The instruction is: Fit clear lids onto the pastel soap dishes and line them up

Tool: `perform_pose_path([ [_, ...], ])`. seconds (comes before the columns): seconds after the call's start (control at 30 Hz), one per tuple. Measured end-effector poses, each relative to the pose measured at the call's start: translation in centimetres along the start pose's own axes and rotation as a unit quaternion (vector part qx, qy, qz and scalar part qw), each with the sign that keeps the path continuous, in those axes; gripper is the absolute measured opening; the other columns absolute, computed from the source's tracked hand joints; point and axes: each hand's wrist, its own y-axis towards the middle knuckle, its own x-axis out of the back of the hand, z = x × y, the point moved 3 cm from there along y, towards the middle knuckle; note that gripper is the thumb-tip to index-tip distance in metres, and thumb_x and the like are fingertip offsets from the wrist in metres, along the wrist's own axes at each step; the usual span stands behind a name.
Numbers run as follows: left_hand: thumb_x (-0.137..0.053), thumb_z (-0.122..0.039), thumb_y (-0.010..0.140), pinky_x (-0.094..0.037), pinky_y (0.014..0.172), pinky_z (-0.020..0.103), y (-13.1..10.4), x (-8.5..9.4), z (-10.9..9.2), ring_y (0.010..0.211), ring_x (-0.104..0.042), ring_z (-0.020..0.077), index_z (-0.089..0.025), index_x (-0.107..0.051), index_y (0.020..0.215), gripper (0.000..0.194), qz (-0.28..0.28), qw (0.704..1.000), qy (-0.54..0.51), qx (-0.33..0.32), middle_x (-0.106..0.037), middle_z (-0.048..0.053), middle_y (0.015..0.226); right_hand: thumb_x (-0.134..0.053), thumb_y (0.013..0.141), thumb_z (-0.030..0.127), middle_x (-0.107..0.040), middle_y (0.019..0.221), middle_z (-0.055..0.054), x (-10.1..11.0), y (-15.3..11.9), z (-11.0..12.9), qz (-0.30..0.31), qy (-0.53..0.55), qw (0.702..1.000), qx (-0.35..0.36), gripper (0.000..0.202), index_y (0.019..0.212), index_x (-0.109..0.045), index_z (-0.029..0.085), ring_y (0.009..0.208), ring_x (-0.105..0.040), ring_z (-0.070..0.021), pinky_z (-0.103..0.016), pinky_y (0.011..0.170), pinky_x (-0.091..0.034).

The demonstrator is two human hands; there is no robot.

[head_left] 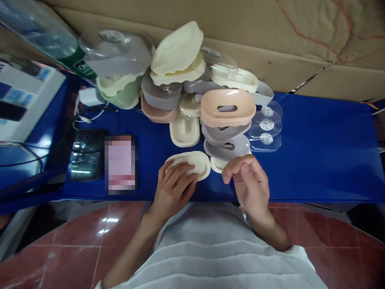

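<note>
At this step, the left hand (170, 192) is resting its fingers over a cream dish (201, 162), near the front edge of the bench (325, 156); it is touching the dish, but it is not closing around it. The right hand (254, 186) is hovering half-curled beside a second cream dish (217, 164), which is lying partly below a grey dish (212, 147); whether it is holding something small, one cannot tell. Any lifting of the first dish would be calling, it seems, for fingertips under its rim. Behind, the peach dish (228, 119) and other dishes are standing in an uneven pile, reaching almost to the cardboard (306, 68), so backward movement is looking tight. Past the clear lids (255, 126), the bench is extending widely rightward, offering more room.
</note>
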Motion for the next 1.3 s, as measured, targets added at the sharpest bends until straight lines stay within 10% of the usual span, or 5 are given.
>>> perform_pose_path([
  [0.33, -0.083, -0.031, 0.091, -0.039, 0.122, 0.061, -0.9, 0.5, 1.7, 0.143, -0.057, 0.0368, -0.026, -0.065, 0.137, 0.05, 0.06, 0.997, 0.034, 0.024, -0.061, 0.017, 0.152, -0.07, 0.102, 0.028, -0.072, 0.139, -0.01, 4.4, 0.5, -3.5, 0.0, -0.507, 0.838, 0.202, 0.038, 0.139, -0.064, 0.029, 0.134, -0.063, -0.0322, -0.051, 0.112, -0.042],
  [0.53, -0.079, -0.024, 0.093, -0.034, 0.126, 0.063, -0.7, 0.7, 1.5, 0.14, -0.061, 0.0331, -0.029, -0.063, 0.14, 0.05, 0.092, 0.995, 0.026, 0.003, -0.067, 0.012, 0.146, -0.072, 0.099, 0.018, -0.08, 0.12, -0.005, 4.8, 0.0, -2.6, 0.056, -0.452, 0.855, 0.248, 0.036, 0.133, -0.07, 0.03, 0.117, -0.073, -0.0268, -0.047, 0.106, -0.049],
  [0.83, -0.091, -0.026, 0.083, -0.047, 0.121, 0.061, -2.4, 1.3, 2.9, 0.162, -0.029, 0.0435, -0.033, -0.021, 0.169, 0.112, 0.022, 0.996, -0.051, 0.071, -0.015, 0.022, 0.177, -0.075, 0.098, 0.019, -0.082, 0.115, -0.001, 0.6, -2.1, -1.9, 0.156, -0.407, 0.86, 0.265, 0.033, 0.129, -0.072, 0.03, 0.111, -0.074, -0.0223, -0.044, 0.104, -0.052],
  [1.13, -0.08, -0.022, 0.093, -0.045, 0.121, 0.062, -2.9, 2.2, 3.5, 0.156, -0.041, 0.0408, -0.027, -0.051, 0.155, 0.069, 0.082, 0.996, 0.012, 0.037, -0.036, 0.021, 0.17, -0.064, 0.104, 0.015, -0.074, 0.137, -0.007, -2.4, -2.6, -3.9, 0.26, -0.424, 0.82, 0.284, 0.03, 0.134, -0.068, 0.018, 0.134, -0.063, -0.0226, -0.044, 0.118, -0.046],
  [1.3, -0.08, -0.022, 0.093, -0.045, 0.122, 0.061, -2.9, 2.1, 3.6, 0.156, -0.041, 0.04, -0.026, -0.054, 0.152, 0.065, 0.081, 0.995, 0.005, 0.053, -0.034, 0.02, 0.172, -0.07, 0.1, 0.015, -0.073, 0.137, -0.01, 1.4, -2.3, -3.1, 0.146, -0.435, 0.842, 0.284, 0.042, 0.141, -0.064, 0.022, 0.135, -0.063, -0.0265, -0.047, 0.116, -0.048],
])
